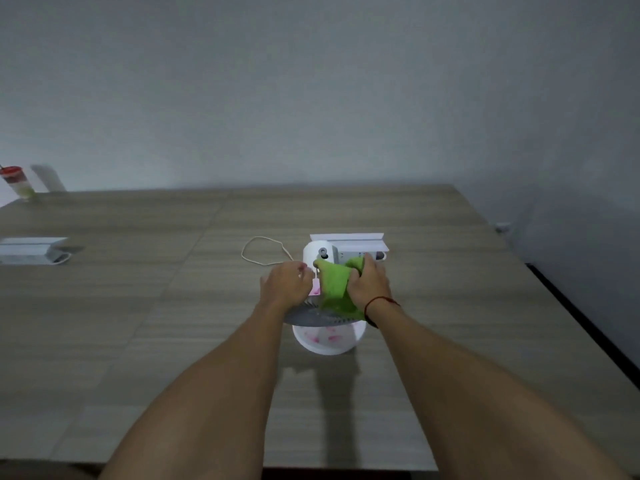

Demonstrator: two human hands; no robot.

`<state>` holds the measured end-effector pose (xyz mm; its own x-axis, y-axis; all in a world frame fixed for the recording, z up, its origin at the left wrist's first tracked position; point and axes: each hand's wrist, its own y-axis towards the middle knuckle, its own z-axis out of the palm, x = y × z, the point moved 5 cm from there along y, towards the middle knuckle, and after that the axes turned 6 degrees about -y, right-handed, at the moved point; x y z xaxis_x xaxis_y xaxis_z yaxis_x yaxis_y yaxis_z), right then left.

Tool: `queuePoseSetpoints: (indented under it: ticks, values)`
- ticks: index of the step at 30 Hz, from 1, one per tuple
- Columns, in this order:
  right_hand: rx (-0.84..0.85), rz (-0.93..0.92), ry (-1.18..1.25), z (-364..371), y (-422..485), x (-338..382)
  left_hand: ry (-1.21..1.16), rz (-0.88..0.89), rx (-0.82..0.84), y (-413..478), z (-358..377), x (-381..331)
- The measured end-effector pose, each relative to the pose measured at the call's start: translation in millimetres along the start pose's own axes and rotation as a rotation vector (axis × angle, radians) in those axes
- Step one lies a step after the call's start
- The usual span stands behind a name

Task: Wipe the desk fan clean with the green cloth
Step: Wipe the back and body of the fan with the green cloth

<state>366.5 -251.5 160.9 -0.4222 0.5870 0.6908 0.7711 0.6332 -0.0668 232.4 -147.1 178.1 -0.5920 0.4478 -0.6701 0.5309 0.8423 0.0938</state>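
A small white desk fan [320, 252] stands in the middle of the wooden table, its grey grille [311, 317] facing me and its round white base [329, 341] below. The green cloth [334, 285] is draped over the top of the fan. My right hand [369, 285] grips the cloth and presses it against the fan's top. My left hand [285, 284] holds the fan's left side near a small pink tag [316, 289]. The fan's upper grille is hidden behind both hands.
A thin cord [258, 252] loops on the table [138, 306] behind the fan. A white power strip box [349, 242] lies just beyond it. Another white box [33, 251] sits at the left edge. A red-lidded cup [17, 183] stands far left by the wall.
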Motion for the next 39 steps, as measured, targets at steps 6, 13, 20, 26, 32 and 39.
queuePoseSetpoints:
  ticks: [6, 13, 20, 26, 32, 39]
  values:
    - [0.002, -0.112, -0.099, 33, -8, 4, -0.086, 0.059, 0.109, 12, 11, 24]
    - [-0.159, -0.206, -0.039, 44, 18, 10, -0.111, 0.090, 0.085, 37, 19, 33]
    - [-0.300, 0.173, 0.440, 52, 52, -19, -0.086, 0.050, 0.141, 60, 31, 37]
    - [-0.270, 0.238, 0.390, 52, 55, -16, -0.109, 0.059, 0.166, 63, 27, 43]
    - [-0.284, -0.228, -0.055, 57, 33, 36, -0.137, 0.093, 0.161, 64, 26, 45]
    - [-0.334, -0.037, 0.261, 50, 51, 9, -0.114, 0.136, 0.089, 63, 30, 41]
